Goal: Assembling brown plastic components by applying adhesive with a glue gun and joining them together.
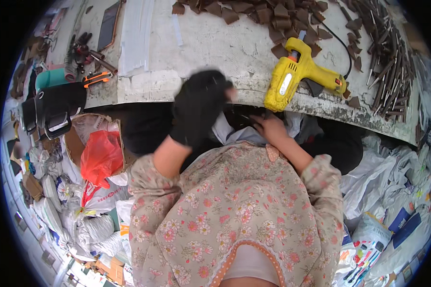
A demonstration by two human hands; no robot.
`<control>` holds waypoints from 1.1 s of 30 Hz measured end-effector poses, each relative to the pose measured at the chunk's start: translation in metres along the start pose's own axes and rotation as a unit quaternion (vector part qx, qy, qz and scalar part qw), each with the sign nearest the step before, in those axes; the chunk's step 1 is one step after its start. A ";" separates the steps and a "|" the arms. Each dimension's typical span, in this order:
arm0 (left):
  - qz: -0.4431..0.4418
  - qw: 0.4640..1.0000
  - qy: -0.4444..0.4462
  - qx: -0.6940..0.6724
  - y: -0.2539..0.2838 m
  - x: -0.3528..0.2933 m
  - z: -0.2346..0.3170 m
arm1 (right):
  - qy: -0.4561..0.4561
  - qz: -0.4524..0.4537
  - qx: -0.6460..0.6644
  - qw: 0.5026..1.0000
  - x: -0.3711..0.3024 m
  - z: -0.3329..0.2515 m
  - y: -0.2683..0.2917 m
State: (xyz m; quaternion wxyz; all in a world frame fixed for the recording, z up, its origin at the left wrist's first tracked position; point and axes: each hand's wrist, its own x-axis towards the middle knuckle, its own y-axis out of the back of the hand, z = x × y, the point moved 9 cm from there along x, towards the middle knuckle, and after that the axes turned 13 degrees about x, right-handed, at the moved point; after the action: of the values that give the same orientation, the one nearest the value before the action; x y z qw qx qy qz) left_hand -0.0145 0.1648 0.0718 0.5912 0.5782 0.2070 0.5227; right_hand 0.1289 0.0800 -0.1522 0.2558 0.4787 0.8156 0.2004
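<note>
My left hand [199, 106], in a black glove with a bare fingertip showing, is raised in front of the table's near edge. Motion blurs it, so its grip and anything inside it cannot be made out. Lower and to the right, my bare right hand [271, 129] is over my lap, just below the table edge. Its fingers are bent together in shadow beside a pale plastic bag [246, 135]; whatever they pinch is too dark to name. On the table edge above that hand lies a yellow glue gun [299, 76] with a black cord.
Brown curved pieces [277, 19] lie heaped at the table's far side, with thin brown-and-silver sticks [390, 71] piled right. White strips [136, 33], a phone-like slab [109, 26] and an orange-black cutter [98, 78] lie left. A red bag [102, 155] fills a carton; plastic bags [378, 177] crowd the right.
</note>
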 end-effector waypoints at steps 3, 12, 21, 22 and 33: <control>0.031 0.998 0.044 0.044 -0.020 0.067 -0.053 | 0.031 0.028 -0.065 0.997 0.023 0.022 -0.026; 0.024 0.969 -0.140 0.203 -0.074 0.136 -0.124 | -0.033 -0.298 0.294 0.908 -0.038 -0.105 0.090; -0.010 0.919 0.224 -0.323 -0.035 0.043 -0.066 | -0.122 0.347 -0.311 0.876 0.088 -0.009 0.411; -0.006 0.889 0.269 -0.370 -0.031 0.025 -0.050 | -0.123 0.343 -0.303 0.881 0.102 -0.009 0.421; -0.191 0.706 0.416 -0.540 -0.091 -0.107 0.037 | 0.179 0.432 0.084 0.880 0.035 -0.098 0.331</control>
State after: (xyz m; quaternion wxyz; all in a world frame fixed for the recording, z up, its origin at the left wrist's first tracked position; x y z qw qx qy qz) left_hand 0.0118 0.0756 -0.0399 0.7439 -0.1682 0.2201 0.6082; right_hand 0.2793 0.2560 0.1069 -0.0476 0.7588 0.5738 0.3045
